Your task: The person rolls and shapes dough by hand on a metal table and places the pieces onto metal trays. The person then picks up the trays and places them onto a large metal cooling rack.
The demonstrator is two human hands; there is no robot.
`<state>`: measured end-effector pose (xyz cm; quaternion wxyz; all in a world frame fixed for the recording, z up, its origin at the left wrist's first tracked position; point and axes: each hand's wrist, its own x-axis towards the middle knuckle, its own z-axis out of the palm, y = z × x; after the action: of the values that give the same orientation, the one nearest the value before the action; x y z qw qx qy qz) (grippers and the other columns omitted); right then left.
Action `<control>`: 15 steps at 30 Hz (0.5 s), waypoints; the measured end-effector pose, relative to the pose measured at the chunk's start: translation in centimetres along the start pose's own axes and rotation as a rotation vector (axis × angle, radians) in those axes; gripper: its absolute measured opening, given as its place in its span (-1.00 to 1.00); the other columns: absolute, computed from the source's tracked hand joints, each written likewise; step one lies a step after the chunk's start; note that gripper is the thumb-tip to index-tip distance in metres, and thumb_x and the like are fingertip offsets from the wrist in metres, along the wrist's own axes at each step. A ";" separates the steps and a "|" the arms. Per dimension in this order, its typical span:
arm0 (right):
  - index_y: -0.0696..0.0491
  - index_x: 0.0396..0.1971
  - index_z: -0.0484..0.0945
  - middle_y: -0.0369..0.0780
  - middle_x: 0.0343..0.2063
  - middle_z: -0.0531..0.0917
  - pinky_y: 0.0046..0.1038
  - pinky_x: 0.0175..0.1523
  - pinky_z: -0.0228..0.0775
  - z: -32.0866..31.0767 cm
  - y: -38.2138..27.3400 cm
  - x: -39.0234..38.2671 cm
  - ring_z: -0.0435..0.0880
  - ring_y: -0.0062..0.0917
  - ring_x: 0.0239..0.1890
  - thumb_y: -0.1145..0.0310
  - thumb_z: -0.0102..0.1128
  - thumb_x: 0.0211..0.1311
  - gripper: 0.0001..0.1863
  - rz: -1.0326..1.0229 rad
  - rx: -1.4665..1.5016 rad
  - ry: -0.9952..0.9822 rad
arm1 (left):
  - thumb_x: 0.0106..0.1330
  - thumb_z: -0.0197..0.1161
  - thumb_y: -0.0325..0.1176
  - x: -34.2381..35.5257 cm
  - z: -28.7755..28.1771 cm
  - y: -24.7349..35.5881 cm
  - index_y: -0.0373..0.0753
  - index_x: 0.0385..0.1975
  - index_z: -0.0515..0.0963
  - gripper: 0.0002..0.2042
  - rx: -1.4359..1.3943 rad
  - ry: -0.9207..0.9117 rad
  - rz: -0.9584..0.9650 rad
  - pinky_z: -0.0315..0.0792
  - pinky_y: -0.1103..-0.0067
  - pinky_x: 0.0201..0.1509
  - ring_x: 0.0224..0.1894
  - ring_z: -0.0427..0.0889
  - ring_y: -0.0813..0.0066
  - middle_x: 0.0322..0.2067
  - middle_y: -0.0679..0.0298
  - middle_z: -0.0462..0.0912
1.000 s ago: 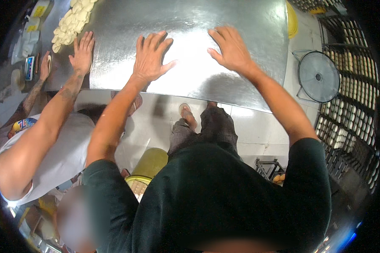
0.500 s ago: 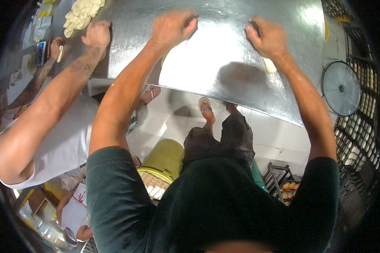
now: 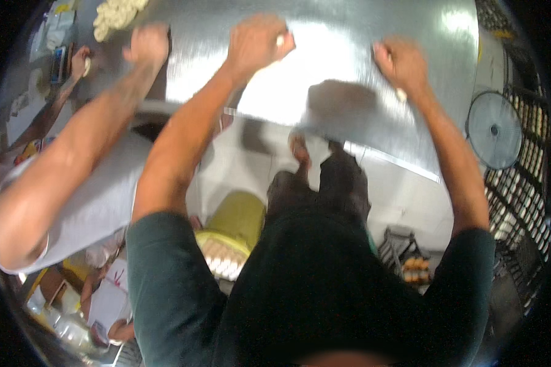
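Note:
My left hand (image 3: 257,43) is curled closed on the steel table (image 3: 312,49), with a pale bit of dough (image 3: 280,40) showing by its thumb. Farther right, my right hand (image 3: 401,66) is also curled over dough; a pale end (image 3: 401,95) pokes out below the palm. Both hands are somewhat blurred. At the top left lies a heap of pale dough pieces (image 3: 116,12), beside a co-worker's closed hand (image 3: 148,44).
A co-worker (image 3: 79,202) stands close on my left. A round fan (image 3: 494,131) and racks of dough-filled trays (image 3: 526,196) stand on the right. Below are a yellow-green bin (image 3: 239,217) with eggs and a dark rack (image 3: 398,251). Another person appears at lower left.
My spread hands have curled closed on dough pieces. Both have shifted right in the view, the right one farther. The co-worker's spread hand has also curled.

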<state>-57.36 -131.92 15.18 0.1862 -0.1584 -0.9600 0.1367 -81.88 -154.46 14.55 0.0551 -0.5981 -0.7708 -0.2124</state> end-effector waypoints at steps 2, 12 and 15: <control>0.04 -0.55 0.60 -0.19 -0.52 0.63 -0.12 -0.16 0.38 0.0 0.6 1.0 0.59 -0.24 -0.42 0.01 0.23 0.28 -0.60 -0.012 -0.007 -0.007 | 0.18 0.40 -0.16 1.1 0.0 -0.8 -0.18 -0.42 0.65 -0.79 0.034 0.031 0.046 0.50 0.27 -0.28 -0.33 0.65 0.25 -0.41 0.26 0.66; 0.08 -0.52 0.58 -0.16 -0.53 0.60 -0.18 -0.33 0.39 -1.1 -0.3 0.2 0.59 -0.21 -0.45 -0.09 0.22 0.29 -0.52 -0.037 -0.035 -0.031 | 0.17 0.43 -0.06 -0.5 -1.5 -0.3 -0.17 -0.42 0.69 -0.71 0.037 -0.055 0.039 0.56 0.34 -0.31 -0.31 0.68 0.27 -0.40 0.29 0.68; 0.05 -0.54 0.53 -0.20 -0.57 0.57 -0.18 -0.34 0.37 0.5 0.4 0.3 0.54 -0.23 -0.49 -0.08 0.20 0.29 -0.53 -0.008 -0.006 -0.011 | 0.20 0.39 -0.14 -0.1 -0.2 -1.4 -0.14 -0.49 0.67 -0.79 0.062 0.034 0.060 0.53 0.39 -0.36 -0.38 0.63 0.30 -0.47 0.37 0.63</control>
<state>-57.71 -131.60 14.73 0.1808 -0.1544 -0.9620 0.1342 -83.21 -154.91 14.36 0.0930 -0.6152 -0.7577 -0.1969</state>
